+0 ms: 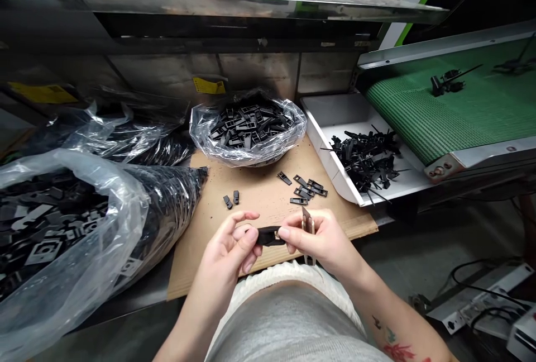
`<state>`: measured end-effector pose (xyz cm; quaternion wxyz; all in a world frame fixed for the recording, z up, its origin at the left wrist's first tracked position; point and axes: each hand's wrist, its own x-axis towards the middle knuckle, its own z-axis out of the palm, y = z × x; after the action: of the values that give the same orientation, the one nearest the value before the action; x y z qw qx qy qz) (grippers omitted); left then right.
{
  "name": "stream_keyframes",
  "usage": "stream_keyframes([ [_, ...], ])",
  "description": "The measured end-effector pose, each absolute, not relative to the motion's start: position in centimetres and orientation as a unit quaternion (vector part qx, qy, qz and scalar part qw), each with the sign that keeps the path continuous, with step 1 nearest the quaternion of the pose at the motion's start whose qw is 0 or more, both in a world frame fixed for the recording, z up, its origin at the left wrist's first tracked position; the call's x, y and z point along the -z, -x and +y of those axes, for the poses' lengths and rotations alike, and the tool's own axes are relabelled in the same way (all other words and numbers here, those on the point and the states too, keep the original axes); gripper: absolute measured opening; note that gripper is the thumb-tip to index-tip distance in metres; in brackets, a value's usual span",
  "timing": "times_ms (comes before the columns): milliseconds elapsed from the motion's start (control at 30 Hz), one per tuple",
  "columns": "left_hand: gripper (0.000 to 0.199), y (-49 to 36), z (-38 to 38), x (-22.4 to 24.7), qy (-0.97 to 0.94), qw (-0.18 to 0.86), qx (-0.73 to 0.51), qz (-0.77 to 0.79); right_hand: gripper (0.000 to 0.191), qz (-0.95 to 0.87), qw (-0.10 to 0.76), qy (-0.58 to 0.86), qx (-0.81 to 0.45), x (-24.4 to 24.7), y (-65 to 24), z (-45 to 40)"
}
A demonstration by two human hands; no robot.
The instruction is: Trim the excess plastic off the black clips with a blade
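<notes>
Between my two hands is a small black plastic part (269,236), held level above the front of the cardboard. My left hand (234,244) pinches its left end with thumb and fingers. At the other end, the thumb and forefinger of my right hand (320,238) grip it. A slim metal tool (308,221), perhaps snips, is tucked among my right fingers, its tip pointing away from me. Two short black pieces (231,199) lie beyond my left hand. Several black rectangular-holed clips (309,190) are scattered beyond my right hand.
A clear bag (295,127) full of black clips stands at the back of the cardboard (201,250). Another large open bag (129,200) of black parts bulges at left. On the right, a white tray (330,163) holds black sprues beneath a green conveyor belt (410,105).
</notes>
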<state>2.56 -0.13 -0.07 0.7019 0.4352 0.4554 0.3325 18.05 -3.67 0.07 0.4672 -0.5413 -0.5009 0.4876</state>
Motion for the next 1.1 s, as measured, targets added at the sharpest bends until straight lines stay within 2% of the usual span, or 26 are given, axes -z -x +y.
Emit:
stream_keyframes([
  [100, 0.025, -2.7, 0.8, 1.2, -0.435, 0.732, -0.291, 0.436, 0.021, -0.651, 0.455, 0.553, -0.252, 0.8, -17.4, -4.1],
  [167, 0.028, -2.9, 1.2, 1.5, -0.439, 0.743, -0.271, 0.426, 0.024, -0.745, 0.405, 0.520, -0.097, 1.5, -16.9, -4.4],
  [200, 0.027, -3.0, 1.3, 1.5, -0.444, 0.742, -0.270, 0.424, 0.026, -0.773, 0.378, 0.506, -0.059, 1.7, -16.8, -4.6],
  [267, 0.023, -3.2, 1.1, 1.3, -0.458, 0.730, -0.282, 0.421, 0.026, -0.781, 0.345, 0.516, -0.070, 1.7, -16.9, -4.8],
  [333, 0.018, -3.1, 0.7, 1.2, -0.473, 0.708, -0.306, 0.426, 0.023, -0.731, 0.332, 0.581, -0.134, 1.1, -17.3, -5.1],
  [400, 0.016, -3.0, 0.1, 1.1, -0.495, 0.656, -0.350, 0.449, 0.031, -0.676, 0.317, 0.640, -0.179, 0.3, -17.8, -5.3],
  [467, 0.019, -2.8, -0.6, 1.2, -0.539, 0.586, -0.382, 0.470, 0.033, -0.669, 0.309, 0.645, -0.200, -0.3, -18.1, -5.5],
  [533, 0.020, -2.6, -1.2, 1.3, -0.577, 0.550, -0.389, 0.461, 0.028, -0.683, 0.336, 0.613, -0.211, -0.5, -18.0, -5.7],
  [667, 0.016, -2.4, -1.7, 1.4, -0.557, 0.574, -0.408, 0.440, 0.023, -0.669, 0.436, 0.578, -0.167, -0.3, -17.2, -6.1],
  [733, 0.016, -2.3, -1.7, 1.4, -0.546, 0.562, -0.426, 0.452, 0.021, -0.667, 0.459, 0.568, -0.148, -0.1, -16.9, -6.2],
  [1100, 0.016, -2.1, -2.0, 1.8, -0.602, 0.490, -0.444, 0.448, 0.025, -0.697, 0.426, 0.566, -0.109, 0.0, -16.6, -5.6],
])
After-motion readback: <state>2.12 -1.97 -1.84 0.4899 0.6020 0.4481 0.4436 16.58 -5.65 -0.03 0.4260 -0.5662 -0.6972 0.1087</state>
